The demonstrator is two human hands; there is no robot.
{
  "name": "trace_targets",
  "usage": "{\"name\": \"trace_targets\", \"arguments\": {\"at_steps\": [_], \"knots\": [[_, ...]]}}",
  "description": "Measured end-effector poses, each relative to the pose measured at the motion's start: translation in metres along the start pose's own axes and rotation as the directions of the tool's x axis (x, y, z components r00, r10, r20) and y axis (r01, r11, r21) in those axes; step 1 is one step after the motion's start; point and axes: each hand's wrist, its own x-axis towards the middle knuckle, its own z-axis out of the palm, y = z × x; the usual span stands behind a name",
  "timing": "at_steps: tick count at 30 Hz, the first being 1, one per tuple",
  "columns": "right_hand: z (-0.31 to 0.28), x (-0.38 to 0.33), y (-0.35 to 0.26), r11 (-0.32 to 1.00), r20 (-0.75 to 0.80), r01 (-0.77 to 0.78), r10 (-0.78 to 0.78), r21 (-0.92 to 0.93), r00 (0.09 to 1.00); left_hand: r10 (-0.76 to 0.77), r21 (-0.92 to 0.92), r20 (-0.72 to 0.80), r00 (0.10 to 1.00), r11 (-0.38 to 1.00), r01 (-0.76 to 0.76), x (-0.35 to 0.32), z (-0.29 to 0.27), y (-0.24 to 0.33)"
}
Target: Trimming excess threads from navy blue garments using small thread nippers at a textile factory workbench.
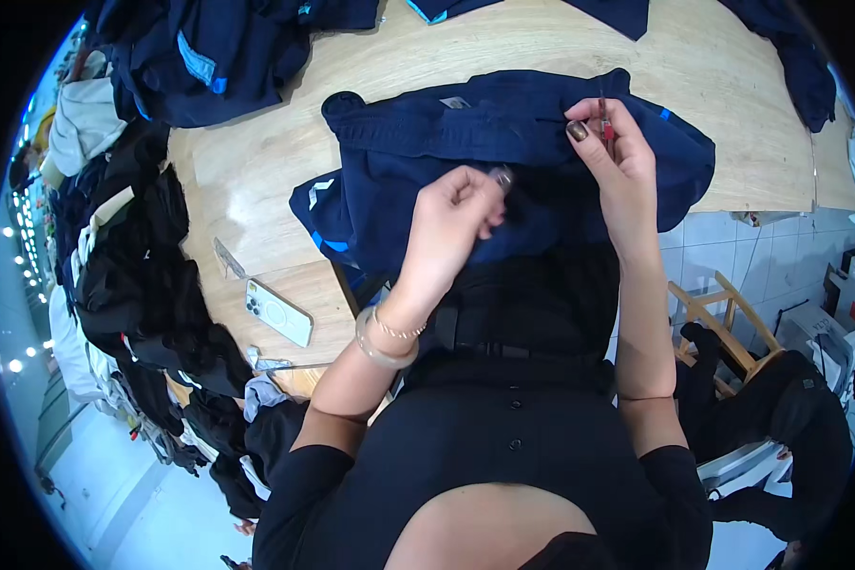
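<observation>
Gripping right hand (623, 160): slim red-and-dark tool (607, 127)!
Left hand (454, 214): curled (blurred, can't tell its grip)
Navy fabric garment (385, 195): laid out already; what's left, unclear

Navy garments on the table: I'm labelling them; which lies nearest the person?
The garment with the gathered waistband, beneath the left hand and right hand; the others lie farther back.
</observation>
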Motion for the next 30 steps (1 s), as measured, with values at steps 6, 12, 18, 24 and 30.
{"name": "trace_targets", "arguments": {"at_steps": [6, 12, 18, 24, 30], "knots": [[-0.002, 0.001, 0.01, 1.0, -0.012, 0.008, -0.008, -0.021, 1.0, 0.819, 0.724, 0.152, 0.554, 0.289, -0.626, 0.009, 0.002, 0.017], [-0.005, 0.003, 0.01, 1.0, -0.017, 0.027, -0.027, -0.001, 0.999, 0.807, 0.543, 0.073, 0.586, 0.461, -0.702, 0.036, -0.002, 0.014], [-0.018, 0.002, 0.004, 0.998, 0.038, 0.028, -0.026, -0.061, 0.999, 0.498, 0.153, -0.052, 0.865, 0.86, -0.486, 0.037, -0.005, 0.007], [-0.009, 0.0, -0.019, 0.763, 0.157, 0.317, -0.278, -0.564, 0.948, 0.578, 0.169, -0.095, 0.81, 0.811, -0.56, 0.047, 0.0, 0.007], [-0.007, 0.001, -0.019, 0.555, 0.23, 0.374, -0.313, -0.743, 0.921, 0.496, 0.156, -0.085, 0.864, 0.864, -0.48, 0.047, -0.001, 0.015]]}}
